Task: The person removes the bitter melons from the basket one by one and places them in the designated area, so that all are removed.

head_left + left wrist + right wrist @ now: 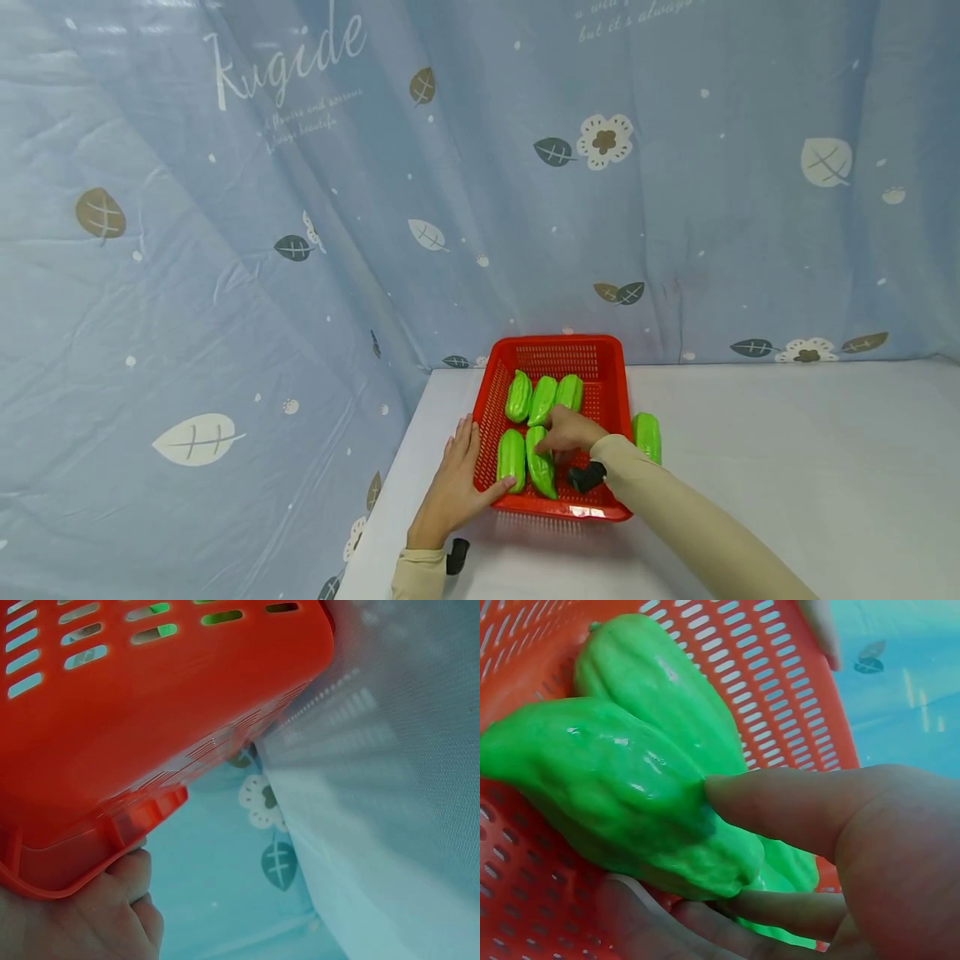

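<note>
A red plastic basket (621, 383) stands on the white table, with several shiny green peppers lying in two rows inside it. My left hand (453, 483) grips the basket's near left corner, thumb over the rim and fingers along the outer side. Inside the basket, my right hand (573, 433) holds a green pepper (615, 780) in the near row, thumb on one side and fingers on the other. Left of it lies another green pepper (512, 462), with the left thumb close to its near end. The far row has three, among them a leftmost green pepper (517, 396).
One more green pepper (647, 437) lies outside, against the basket's right side, partly behind the right sleeve (675, 500). A blue patterned curtain (525, 208) hangs behind and to the left. The white tabletop (810, 467) extends right.
</note>
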